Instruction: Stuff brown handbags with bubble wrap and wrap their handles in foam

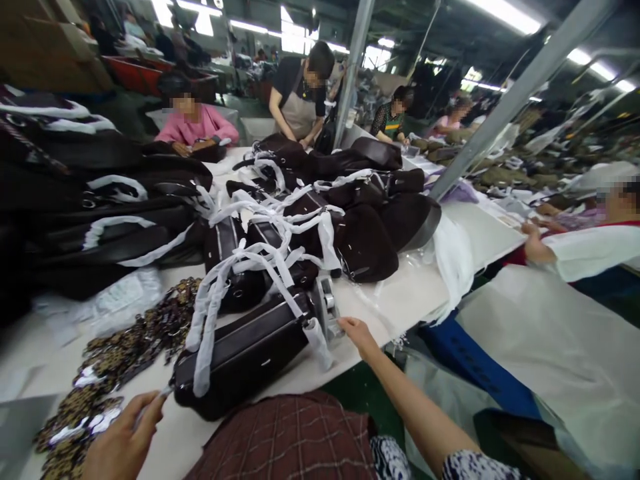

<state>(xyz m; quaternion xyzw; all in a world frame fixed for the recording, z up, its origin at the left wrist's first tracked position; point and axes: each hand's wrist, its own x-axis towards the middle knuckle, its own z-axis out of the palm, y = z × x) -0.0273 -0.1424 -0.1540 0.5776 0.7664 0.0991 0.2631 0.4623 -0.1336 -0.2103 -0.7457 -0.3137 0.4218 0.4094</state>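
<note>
A dark brown handbag (250,360) lies in front of me on the pale table, its handles (205,333) wrapped in white paper. At its left end my left hand (129,433) has thumb and forefinger closed on a small pale piece, too blurred to name, that touches the bag's corner. My right hand (361,337) is beyond the bag's right end, its fingertips pinched together beside a grey metal device (327,303) that looks like a tape dispenser. Whatever those fingertips hold is hidden.
Wrapped-handle bags (370,240) pile up behind, with more bags (100,233) at left. Patterned brown tags or straps (135,340) and clear plastic packets (125,300) lie left. A slanted metal post (515,100) stands right. Several people work around the tables; blue bins (460,360) are at right.
</note>
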